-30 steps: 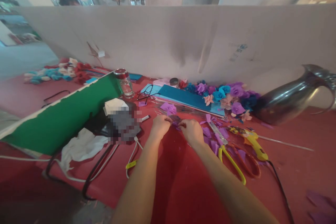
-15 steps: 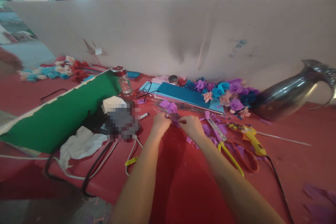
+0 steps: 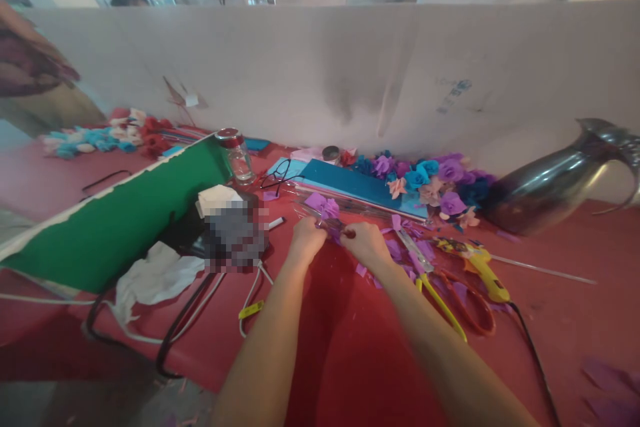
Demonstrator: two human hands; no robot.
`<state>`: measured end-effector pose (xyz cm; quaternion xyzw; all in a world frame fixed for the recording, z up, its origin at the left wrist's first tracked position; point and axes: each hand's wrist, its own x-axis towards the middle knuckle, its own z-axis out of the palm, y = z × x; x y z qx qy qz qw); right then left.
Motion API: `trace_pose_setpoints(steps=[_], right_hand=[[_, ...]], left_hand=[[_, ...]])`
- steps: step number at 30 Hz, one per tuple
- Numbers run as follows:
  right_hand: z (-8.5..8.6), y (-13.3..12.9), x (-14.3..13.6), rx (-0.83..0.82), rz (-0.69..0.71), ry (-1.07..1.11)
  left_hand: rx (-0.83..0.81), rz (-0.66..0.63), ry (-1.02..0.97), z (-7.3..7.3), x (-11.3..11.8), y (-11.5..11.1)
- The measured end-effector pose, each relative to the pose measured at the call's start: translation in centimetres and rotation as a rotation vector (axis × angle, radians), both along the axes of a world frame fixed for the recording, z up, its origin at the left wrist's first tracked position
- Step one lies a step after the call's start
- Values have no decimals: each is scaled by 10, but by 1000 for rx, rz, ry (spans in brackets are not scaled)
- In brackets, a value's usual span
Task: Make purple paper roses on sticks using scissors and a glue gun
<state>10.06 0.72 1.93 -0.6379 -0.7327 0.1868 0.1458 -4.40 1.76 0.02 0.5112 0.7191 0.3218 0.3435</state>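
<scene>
My left hand (image 3: 309, 237) is closed in a pinch around a purple paper flower (image 3: 324, 205), whose petals show just beyond the fingers. Close beside it, my right hand (image 3: 367, 244) has thumb and fingertips pinched on the same purple paper, between the two hands. Exactly how the paper is folded there is too small to tell. To the right of my right hand lie scissors (image 3: 423, 267) with yellow and red handles, among purple paper scraps (image 3: 393, 250). A yellow glue gun (image 3: 487, 272) rests farther right with a clear glue stick in its back end.
Purple, blue and pink paper flowers (image 3: 453, 170) are piled before the pale partition (image 3: 280, 67), beside blue sheets (image 3: 350, 183). A metal jug (image 3: 537, 183) stands right. Left are a glass jar (image 3: 240, 163), eyeglasses (image 3: 280, 177), a green board (image 3: 125, 220), tissue (image 3: 157, 273) and cables.
Both hands stay almost in place, still pinching the purple paper. At the far left, another person's arm and clothing have come further into view. The whole view has shifted slightly.
</scene>
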Motion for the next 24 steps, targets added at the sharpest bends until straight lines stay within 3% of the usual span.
trace_pose_setpoints(steps=[15, 24], right_hand=[[4, 1, 0, -51, -21, -10], [-5, 6, 7, -64, -4, 74]], left_hand=[[-7, 23, 10, 6, 3, -2], [-36, 19, -68, 4, 4, -1]])
